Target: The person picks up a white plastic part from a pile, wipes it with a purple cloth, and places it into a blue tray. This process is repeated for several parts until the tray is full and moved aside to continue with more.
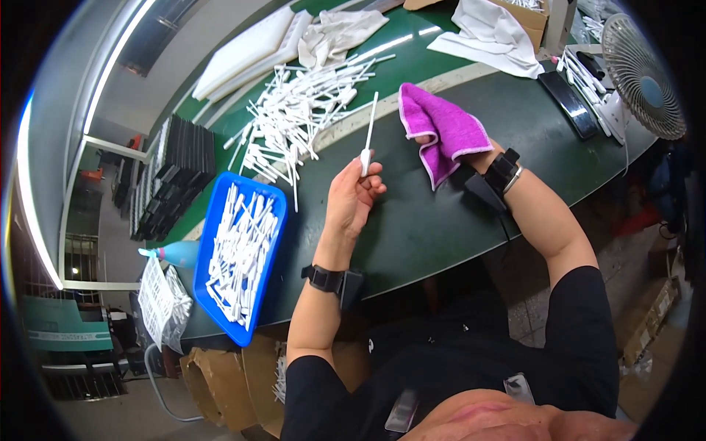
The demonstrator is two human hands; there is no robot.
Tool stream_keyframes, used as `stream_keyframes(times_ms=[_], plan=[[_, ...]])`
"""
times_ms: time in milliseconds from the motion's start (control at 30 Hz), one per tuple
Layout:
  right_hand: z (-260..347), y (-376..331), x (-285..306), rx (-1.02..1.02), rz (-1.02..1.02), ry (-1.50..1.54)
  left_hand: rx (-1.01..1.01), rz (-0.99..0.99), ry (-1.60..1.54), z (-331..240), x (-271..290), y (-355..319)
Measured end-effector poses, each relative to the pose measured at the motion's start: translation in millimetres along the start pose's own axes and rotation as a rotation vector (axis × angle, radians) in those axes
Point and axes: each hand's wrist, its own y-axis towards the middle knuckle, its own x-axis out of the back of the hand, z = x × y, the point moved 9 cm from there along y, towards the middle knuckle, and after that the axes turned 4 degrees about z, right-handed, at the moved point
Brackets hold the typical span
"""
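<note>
Between the thumb and fingers of my left hand (353, 197) is a slim white plastic stick (366, 159) with a thicker lower end, its thin shaft pointing up and away. A purple cloth (446, 126) with a pale edge drapes over my right hand (482, 156), which grips it; most of those fingers are hidden, with a fingertip showing at the cloth's left side. The two hands are apart above the dark green table. Beyond my left hand spreads a loose pile of similar white sticks (294, 110). A blue tray (276, 213) filled with more of them lies to its left.
Black stacked trays (176, 165) and a light-blue bottle (180, 253) stand at the left, near a plastic bag (175, 305). White cloths (485, 37) and white slabs (250, 51) lie at the back. A phone (568, 104) and a fan (641, 81) are at the right.
</note>
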Motion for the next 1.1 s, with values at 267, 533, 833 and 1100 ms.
stream_keyframes(times_ms=[267, 533, 833, 1100], plan=[[10.1, -4.2, -12.0, 0.057, 0.072, -0.439, 0.112, 0.281, 0.062, 15.9, -33.2, -3.6], [16.8, -3.7, -26.8, 0.217, 0.163, -0.339, 0.065, 0.194, 0.381, 24.1, -35.3, -8.3], [35.9, -10.6, -11.0, 0.334, -0.072, -1.03, 0.037, 0.038, 0.105, 4.6, -11.8, -12.1], [25.9, -3.9, -9.8, 0.265, -0.017, -0.803, -0.013, 0.017, -0.029, -5.3, -4.6, -11.8]])
